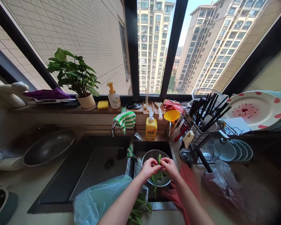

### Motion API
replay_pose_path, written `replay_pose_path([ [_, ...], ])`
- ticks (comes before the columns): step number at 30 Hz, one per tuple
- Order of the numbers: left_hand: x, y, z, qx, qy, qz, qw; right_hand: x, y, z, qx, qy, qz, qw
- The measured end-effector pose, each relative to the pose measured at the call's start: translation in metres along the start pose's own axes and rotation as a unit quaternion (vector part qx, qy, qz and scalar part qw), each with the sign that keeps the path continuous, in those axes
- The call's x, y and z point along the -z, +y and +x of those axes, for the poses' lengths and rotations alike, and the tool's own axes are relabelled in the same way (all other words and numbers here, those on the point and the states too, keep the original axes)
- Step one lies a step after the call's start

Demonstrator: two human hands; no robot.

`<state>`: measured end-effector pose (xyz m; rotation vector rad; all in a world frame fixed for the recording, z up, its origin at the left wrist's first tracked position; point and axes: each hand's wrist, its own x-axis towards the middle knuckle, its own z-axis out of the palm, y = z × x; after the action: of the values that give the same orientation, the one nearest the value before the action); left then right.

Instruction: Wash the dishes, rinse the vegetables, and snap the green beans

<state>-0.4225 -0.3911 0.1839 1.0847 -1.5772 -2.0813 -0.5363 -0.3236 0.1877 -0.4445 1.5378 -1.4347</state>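
Observation:
My left hand (150,167) and my right hand (170,167) meet over a round metal bowl (147,155) in the small right-hand sink basin. The fingertips of both are pinched closed on green vegetable stems (159,158), whose tips stick up between them. More stems (155,182) trail below the hands, some hanging over the bowl's near rim. A translucent plastic bag (100,197) lies by my left forearm, and loose greens (137,213) show at its right side. Beneath my right forearm is a red rubber glove (172,194).
Left of the bowl is a large dark basin (96,175), with a faucet (113,128) draped in a green-striped cloth (125,120). A yellow soap bottle (151,128) stands behind the bowl. At right are a dish rack (196,137) with chopsticks and a plastic bag (224,184). A wok (49,147) sits left.

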Motion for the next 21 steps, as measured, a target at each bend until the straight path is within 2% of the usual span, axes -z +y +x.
replay_pose_path([
  [3, -0.001, -0.01, 0.001, -0.048, 0.036, 0.111, 0.992, -0.002, 0.007, 0.002, 0.019, 0.004, -0.013, 1.0],
  [6, -0.004, -0.013, -0.001, -0.124, 0.081, 0.224, 0.963, -0.006, 0.012, 0.002, 0.038, 0.007, -0.023, 0.999],
  [8, -0.005, -0.012, -0.004, -0.15, 0.094, 0.245, 0.953, -0.007, 0.014, 0.001, 0.029, 0.003, -0.005, 1.0],
  [10, -0.006, -0.009, -0.007, -0.134, 0.084, 0.202, 0.967, -0.006, 0.014, 0.0, 0.0, -0.013, 0.041, 0.999],
  [13, -0.005, -0.002, -0.01, -0.051, 0.015, 0.045, 0.998, -0.003, 0.014, 0.0, -0.045, -0.045, 0.101, 0.993],
  [16, -0.002, 0.005, -0.013, 0.018, -0.049, -0.069, 0.996, 0.0, 0.016, -0.002, -0.065, -0.062, 0.119, 0.989],
  [21, 0.0, 0.005, -0.015, 0.065, -0.039, -0.118, 0.99, 0.004, 0.019, -0.005, -0.037, -0.088, 0.093, 0.991],
])
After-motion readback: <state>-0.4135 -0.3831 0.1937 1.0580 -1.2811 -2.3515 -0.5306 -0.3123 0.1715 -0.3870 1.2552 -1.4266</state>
